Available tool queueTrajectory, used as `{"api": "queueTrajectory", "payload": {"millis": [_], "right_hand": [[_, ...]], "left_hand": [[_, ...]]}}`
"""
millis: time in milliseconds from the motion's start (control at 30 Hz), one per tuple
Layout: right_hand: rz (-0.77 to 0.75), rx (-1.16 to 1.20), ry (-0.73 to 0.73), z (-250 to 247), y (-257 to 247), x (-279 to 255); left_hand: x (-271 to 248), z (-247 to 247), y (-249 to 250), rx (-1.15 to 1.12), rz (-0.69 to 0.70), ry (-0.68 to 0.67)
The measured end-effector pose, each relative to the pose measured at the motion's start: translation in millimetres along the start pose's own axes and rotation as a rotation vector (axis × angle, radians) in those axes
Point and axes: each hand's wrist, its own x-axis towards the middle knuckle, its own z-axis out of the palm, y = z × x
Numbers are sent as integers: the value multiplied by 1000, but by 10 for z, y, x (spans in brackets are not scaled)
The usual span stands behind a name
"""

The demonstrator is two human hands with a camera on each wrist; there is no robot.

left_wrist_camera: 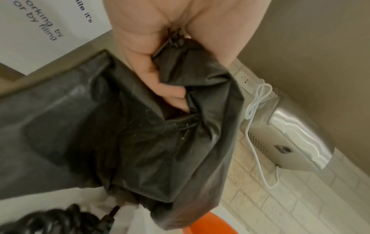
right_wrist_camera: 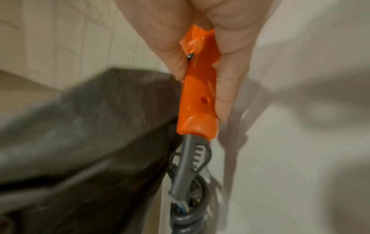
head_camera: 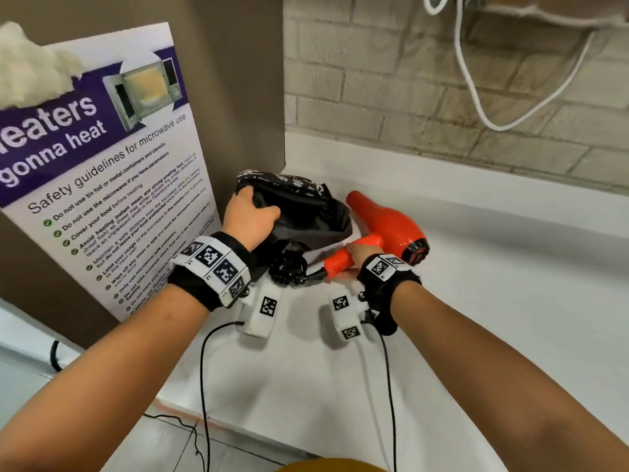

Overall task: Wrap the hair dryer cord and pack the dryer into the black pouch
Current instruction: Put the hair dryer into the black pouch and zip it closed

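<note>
**Dryer beside the pouch, not yet packed**

Head view: the left hand point(head_camera: 250, 216) grips the rim of the black pouch point(head_camera: 299, 212), which sits on the white tabletop point(head_camera: 476, 301) near the corner wall. The right hand point(head_camera: 362, 257) is closed around the handle of the orange hair dryer point(head_camera: 388, 226). The dryer is just beside the pouch, still outside it. The black cord point(head_camera: 287, 269) lies in a bundle between the two wrists, so the wrapping looks done and the packing step is in hand.

Left wrist view: the fingers point(left_wrist_camera: 170, 93) pinch a fold of the pouch fabric and hold the mouth open.

Right wrist view: the fingers point(right_wrist_camera: 228, 95) wrap the orange handle; the cord hangs under it, blurred.

In my judgement, the next move needs the mouth held wider, and dryer and cord bundle guided in together.
</note>
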Motion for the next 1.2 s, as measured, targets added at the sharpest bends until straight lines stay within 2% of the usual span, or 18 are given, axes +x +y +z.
{"api": "queueTrajectory", "payload": {"millis": [167,267,433,567,767,967,1200], "right_hand": [[-4,301,127,-394,-170,-269],[-103,467,159,-614,-367,-482],[-345,498,173,-905,-669,-945],[-501,541,165,-1091,-880,-1170],[-660,622,256,-1251,-955,-1244],[-655,516,309,-1353,-684,-1103],[-607,286,203,-1323,-334,-956]], "left_hand": [[107,34,60,-87,-57,91],[91,134,97,-96,-52,75],[-8,365,178,-44,10,-16],[-205,552,306,-122,42,-142],[-348,687,361,-225,-13,-448],[-390,795,309,-36,-49,-661],[-268,864,392,52,-228,-679]]}}
